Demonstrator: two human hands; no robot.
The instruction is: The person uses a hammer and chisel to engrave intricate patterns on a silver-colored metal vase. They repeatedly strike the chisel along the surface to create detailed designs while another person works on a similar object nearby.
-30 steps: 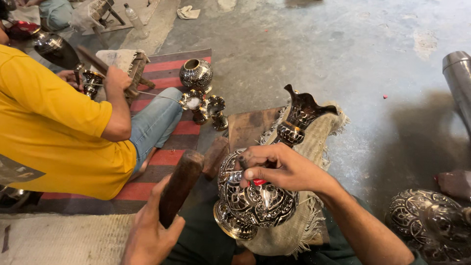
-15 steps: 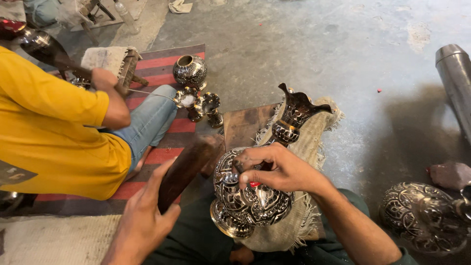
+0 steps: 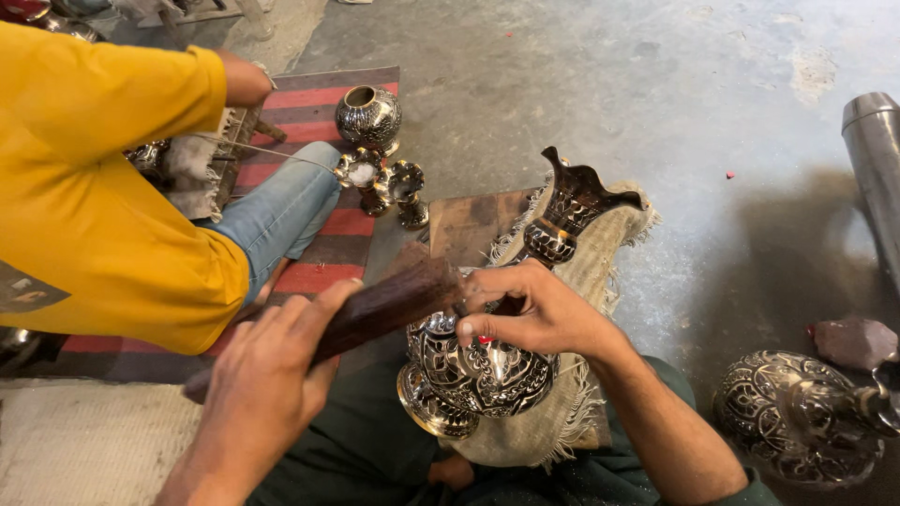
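since the earlier frame the wooden mallet [image 3: 375, 314] had swung in from an upright hold to lie nearly level, its head now meeting the top of the small tool over the engraved metal vase [image 3: 487, 361]. the left hand [image 3: 267, 389] was wrapped tight around the mallet's handle, low at the left of the view. the right hand [image 3: 530, 314] was pinched narrow around a thin chisel or punch, mostly hidden by the fingers, with its tip set against the vase's shoulder; just where the tip touched could not be told.

the vase lay on its side across a fringed cloth [image 3: 591, 272] over a wooden block [image 3: 469, 225], its flared mouth pointing away and its round foot toward the person's lap.

the right fingers sat just beside the mallet's striking face, so a blow that landed off the tool's head would likely have caught a knuckle. the vase's belly was round and polished and rested only on soft cloth; a slanted strike could have let the tool skid and scratch the pattern, or made the vase roll on the block.

to the left a person in a yellow shirt [image 3: 94, 187] sat on a striped mat [image 3: 328, 234] near three smaller metal pieces [image 3: 375, 159], well apart from the swing. another engraved vessel [image 3: 797, 417] lay at the right.
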